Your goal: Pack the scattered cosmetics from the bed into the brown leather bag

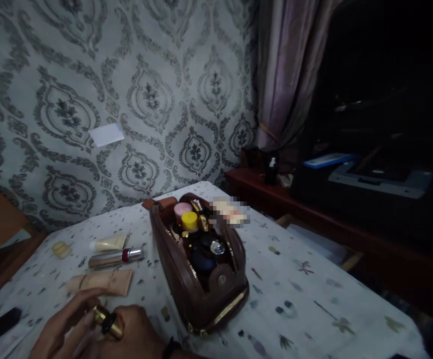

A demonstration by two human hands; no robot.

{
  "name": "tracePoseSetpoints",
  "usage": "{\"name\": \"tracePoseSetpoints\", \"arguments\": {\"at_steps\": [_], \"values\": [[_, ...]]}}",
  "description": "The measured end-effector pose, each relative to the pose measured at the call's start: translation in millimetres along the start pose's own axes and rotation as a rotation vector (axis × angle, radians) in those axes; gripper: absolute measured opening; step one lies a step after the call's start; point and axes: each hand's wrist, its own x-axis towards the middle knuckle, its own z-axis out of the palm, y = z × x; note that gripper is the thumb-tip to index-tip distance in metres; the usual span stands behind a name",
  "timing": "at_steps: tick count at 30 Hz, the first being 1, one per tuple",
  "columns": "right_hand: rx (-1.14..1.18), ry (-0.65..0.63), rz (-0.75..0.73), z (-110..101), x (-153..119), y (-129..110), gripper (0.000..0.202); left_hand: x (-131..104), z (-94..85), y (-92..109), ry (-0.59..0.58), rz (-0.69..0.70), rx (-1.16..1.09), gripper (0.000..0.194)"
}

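Observation:
A small gold-and-black cosmetic container (108,323) is between my two hands near the bottom edge; its exact kind is hard to make out. My left hand (65,326) pinches its gold upper end with the fingertips. My right hand (138,330), with a dark band at the wrist, is closed around the lower end. A peach squeeze tube (104,282) lies just beyond my left hand. Past it lie a silver tube with a red band (116,256) and a cream-coloured tube (109,243). To the right stands an open brown toiletry bag (175,271), holding a yellow-lidded jar (190,221), a pink-lidded jar (182,211) and dark items.
A small yellow object (61,250) lies at the table's left, and a dark-capped item (5,321) nearer me. The patterned tablecloth (295,299) reaches right towards an open drawer (317,244). Behind are a patterned wall and a curtain (284,75).

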Motion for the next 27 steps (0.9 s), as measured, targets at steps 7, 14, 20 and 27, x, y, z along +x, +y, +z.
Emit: {"name": "tracePoseSetpoints", "arguments": {"at_steps": [7,14,20,27], "values": [[-0.044,-0.058,-0.142,-5.8,-1.2,-7.7,0.024,1.0,4.5,25.5,-0.086,0.087,0.011,0.043],[-0.032,-0.113,-0.181,-6.1,0.0,-4.8,0.019,-3.0,0.1,22.3,-0.126,0.116,-0.091,0.043],[-0.055,-0.145,-0.177,-6.4,-0.9,-6.1,0.019,-3.5,-0.7,26.6,-0.180,0.114,-0.126,0.042],[-0.087,-0.146,-0.190,-6.2,0.0,-2.4,0.021,-4.1,1.7,20.3,-0.094,0.034,-0.158,0.040]]}}
